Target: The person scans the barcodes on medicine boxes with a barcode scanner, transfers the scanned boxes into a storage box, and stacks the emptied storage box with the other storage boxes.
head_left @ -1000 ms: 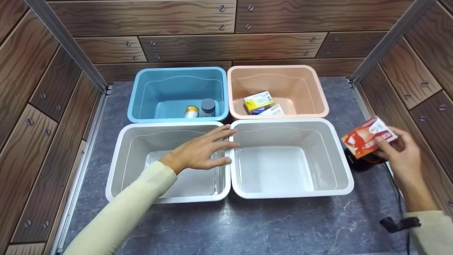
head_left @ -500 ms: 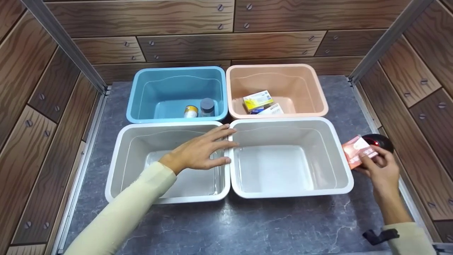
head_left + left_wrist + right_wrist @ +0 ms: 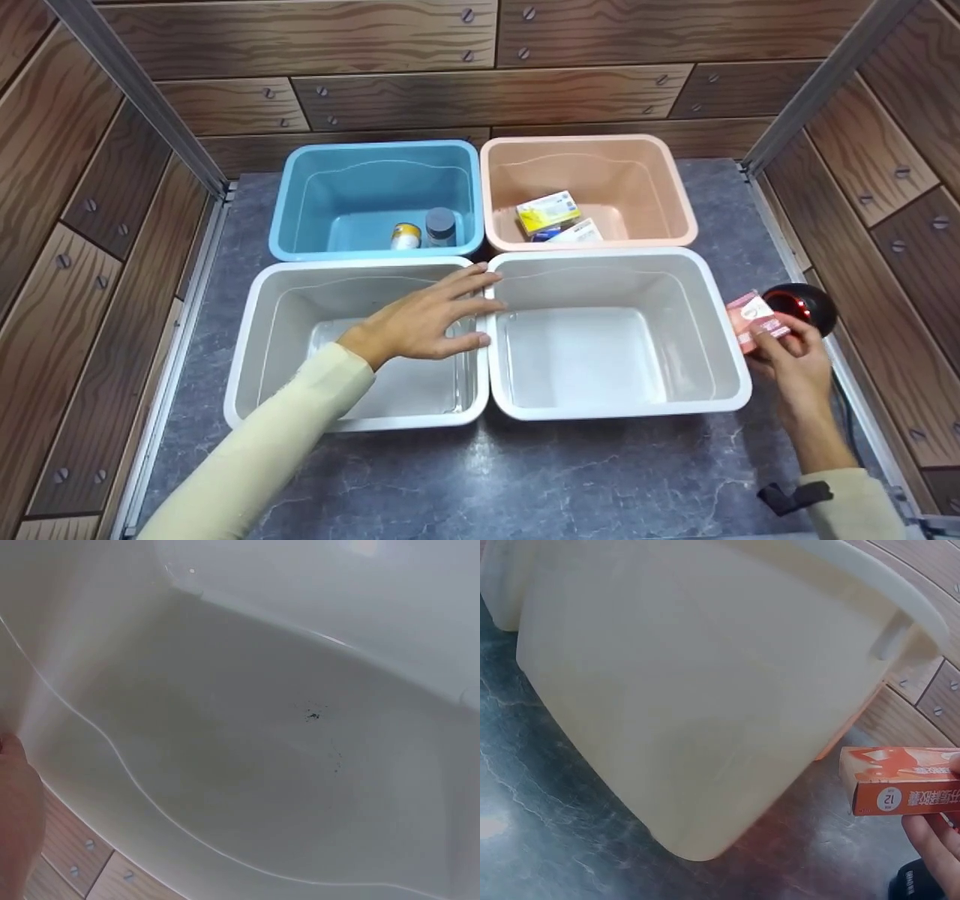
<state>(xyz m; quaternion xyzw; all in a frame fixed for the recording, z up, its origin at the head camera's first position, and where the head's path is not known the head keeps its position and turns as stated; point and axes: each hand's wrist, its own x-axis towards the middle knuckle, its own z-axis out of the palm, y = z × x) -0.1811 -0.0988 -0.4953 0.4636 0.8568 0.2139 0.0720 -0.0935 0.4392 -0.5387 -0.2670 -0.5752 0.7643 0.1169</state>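
Note:
My right hand (image 3: 802, 371) pinches a red and white medicine box (image 3: 752, 321) between thumb and fingers, just outside the right white bin (image 3: 619, 411). In the right wrist view the box (image 3: 904, 780) shows orange sides and the number 12, and only some fingers (image 3: 932, 846) are visible. Close behind the box stands a black rounded device (image 3: 814, 304) with a red glow, probably a scanner. My left hand (image 3: 431, 319) lies over the left white bin (image 3: 360, 425), fingers extended to where the two white rims meet.
Behind, a blue bin (image 3: 279, 217) holds a yellow-and-white bottle (image 3: 406, 236) and a dark-capped jar (image 3: 441, 226). A peach bin (image 3: 679, 202) contains a yellow box (image 3: 547, 211) and other boxes. A black cable (image 3: 847, 412) runs along the right; wood-patterned walls enclose the table.
My right hand has moved left and slightly down with the medicine box. The black device now appears farther back and right, its red light showing. My left hand stays put.

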